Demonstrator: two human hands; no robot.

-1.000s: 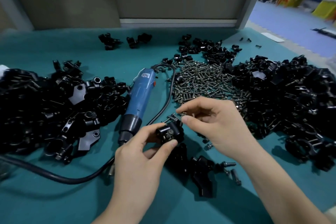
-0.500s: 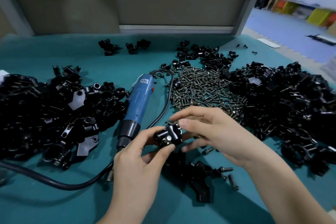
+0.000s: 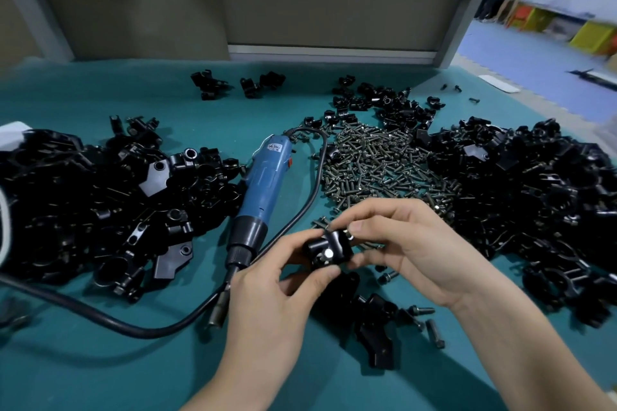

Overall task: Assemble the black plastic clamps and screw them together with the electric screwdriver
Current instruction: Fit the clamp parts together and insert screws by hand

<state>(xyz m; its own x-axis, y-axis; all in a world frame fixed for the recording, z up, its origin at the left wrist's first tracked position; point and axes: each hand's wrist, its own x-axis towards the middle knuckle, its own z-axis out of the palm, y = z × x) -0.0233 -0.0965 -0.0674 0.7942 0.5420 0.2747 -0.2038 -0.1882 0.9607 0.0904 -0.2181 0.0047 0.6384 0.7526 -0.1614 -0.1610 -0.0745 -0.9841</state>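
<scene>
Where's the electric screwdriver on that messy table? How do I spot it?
On the teal table, find the big heap of black parts on the left and the pile of screws in the middle. The electric screwdriver lies between them. It is the only blue thing there, trailing a black cord.

we hold a black clamp (image 3: pixel 329 248) above the teal table (image 3: pixel 83 370), left hand (image 3: pixel 267 297) pinching it from below, right hand (image 3: pixel 410 253) gripping its far side. the blue electric screwdriver (image 3: pixel 262 190) lies beside the screw pile (image 3: pixel 380 167).
</scene>
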